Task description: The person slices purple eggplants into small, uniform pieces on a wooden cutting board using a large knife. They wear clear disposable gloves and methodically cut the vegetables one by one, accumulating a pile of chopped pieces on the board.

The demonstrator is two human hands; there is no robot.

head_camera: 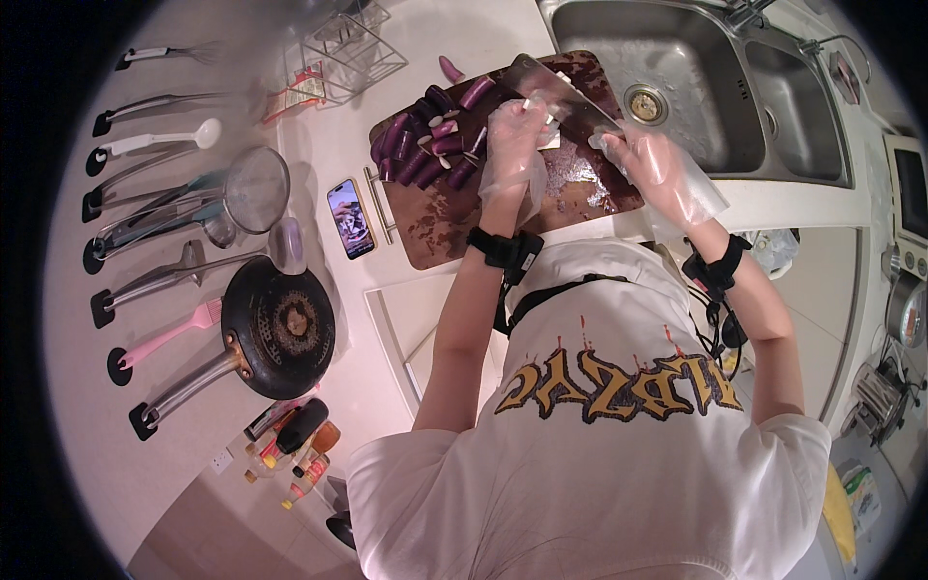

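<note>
On the wet brown cutting board point(428, 230), my right hand point(656, 167), in a clear plastic glove, grips the handle end of a broad cleaver point(562, 94). The blade slants up and left, past my left hand's fingertips. My left hand point(516, 141), also gloved, is bent over small white pieces point(552, 139) beside the blade; its fingers partly hide them, and what they are cannot be told. Left of it lies a pile of purple eggplant pieces point(413, 148), some showing pale cut ends. One more eggplant piece point(451, 69) lies off the board, at its far edge.
A double steel sink point(696, 87) adjoins the board on the right. Left of the board lies a phone point(351, 219) with its screen lit. A wire rack point(348, 54) stands at the back left. A frying pan point(279, 326) and several utensils hang on the left wall, above bottles point(308, 475).
</note>
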